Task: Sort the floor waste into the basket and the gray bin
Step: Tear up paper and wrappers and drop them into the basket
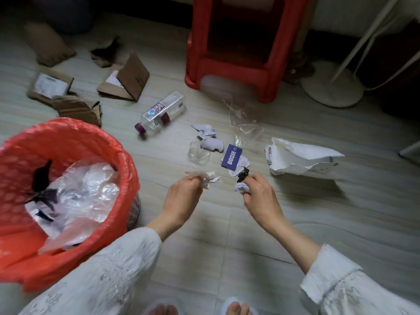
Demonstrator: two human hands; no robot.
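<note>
Basket [127,160] with red liner at your left, clear plastic inside. Your left hand [187,189]: grip pinched on clear film and paper scraps [210,177] above floor [295,212]. Bottle [160,113] lies beyond, near torn cardboard [127,80]. Your right hand [256,192]: grip curled round crumpled white wad [241,187] with dark scrap. BOSIE tag [231,156] just ahead; white paper bag [302,159] far right.

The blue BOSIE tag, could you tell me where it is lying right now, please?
In the head view the blue BOSIE tag lies on the floor just beyond the right hand, between the clear plastic cup and the white paper bag.
</note>
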